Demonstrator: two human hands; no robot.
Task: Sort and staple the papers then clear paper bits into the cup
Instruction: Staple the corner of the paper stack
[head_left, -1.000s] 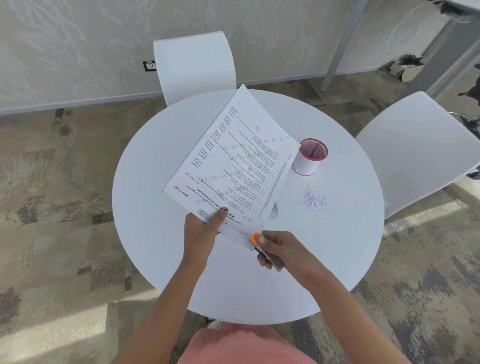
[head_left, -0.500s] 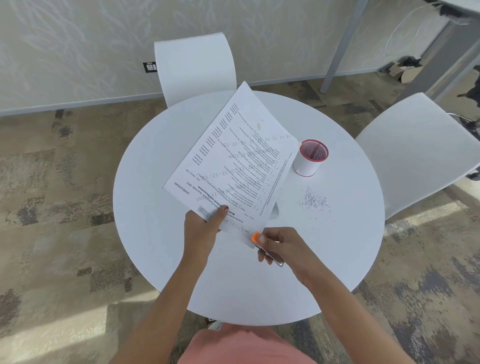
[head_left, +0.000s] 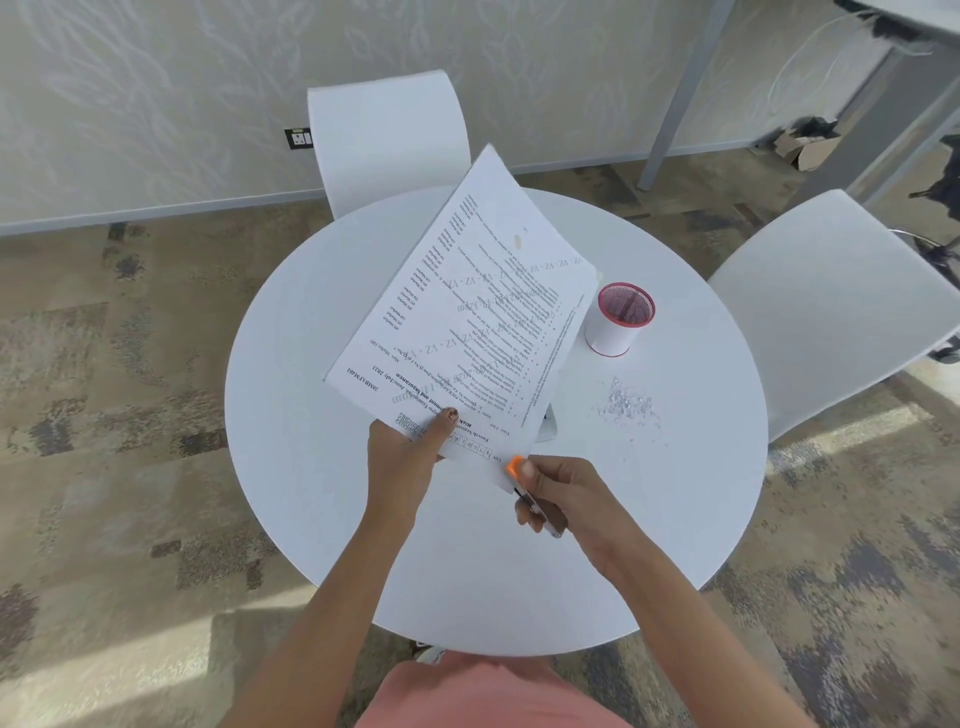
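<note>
I see: 1 round white table; toward rt edge, 1 red-rimmed cup, paper bits near it, apart.

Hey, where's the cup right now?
In the head view, the cup stands upright on the round table, right of the held papers, with the paper bits just nearer the person.

An office meeting corner: round white table, white chair beyond the gripped papers, carpet tiles, grey desk leg
</note>
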